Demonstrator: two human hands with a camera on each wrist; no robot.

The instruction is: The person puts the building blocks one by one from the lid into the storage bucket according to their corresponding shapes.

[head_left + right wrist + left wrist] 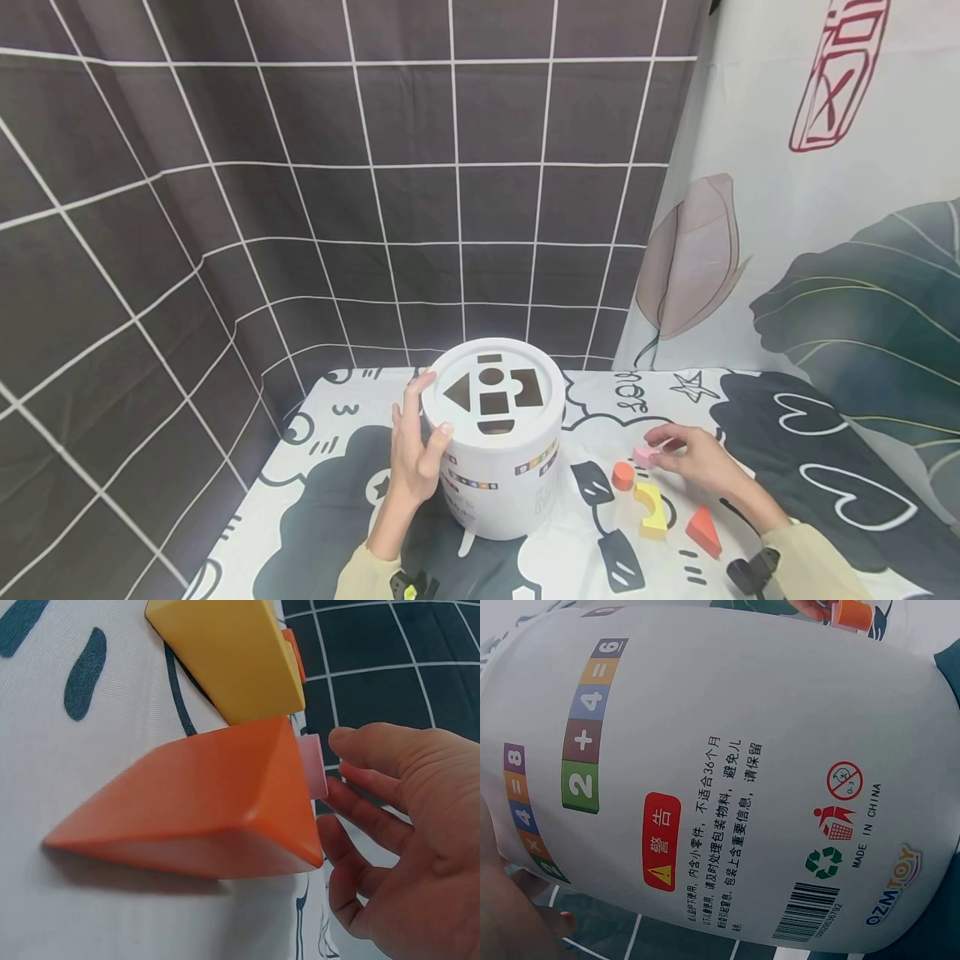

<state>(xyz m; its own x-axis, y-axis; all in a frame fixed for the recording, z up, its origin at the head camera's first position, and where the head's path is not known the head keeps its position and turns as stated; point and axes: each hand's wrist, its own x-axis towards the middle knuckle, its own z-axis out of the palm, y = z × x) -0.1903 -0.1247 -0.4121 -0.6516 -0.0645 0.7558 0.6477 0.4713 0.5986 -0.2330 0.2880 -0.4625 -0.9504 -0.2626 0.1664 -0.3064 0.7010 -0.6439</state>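
In the head view a white shape-sorter bucket [495, 467] stands upright, its lid cut with several differently shaped holes. My left hand [414, 454] rests against the bucket's left side, fingers fairly straight and thumb near the rim. Bucket print and part of that hand fill the left wrist view. Over on the right, my right hand [697, 458] has its fingertips and thumb right at a small pink block [643, 456]. From the right wrist, that pink block [313, 766] shows just beyond the loosely bent fingers, partly behind the red triangular block [195, 802].
Between bucket and right hand lie an orange-red round block [623, 476] and a yellow arch block [651, 511]. The red triangular block [703, 532] sits closer to the right wrist. A patterned cloth [337, 533] covers the table; dark checked fabric [495, 200] hangs behind.
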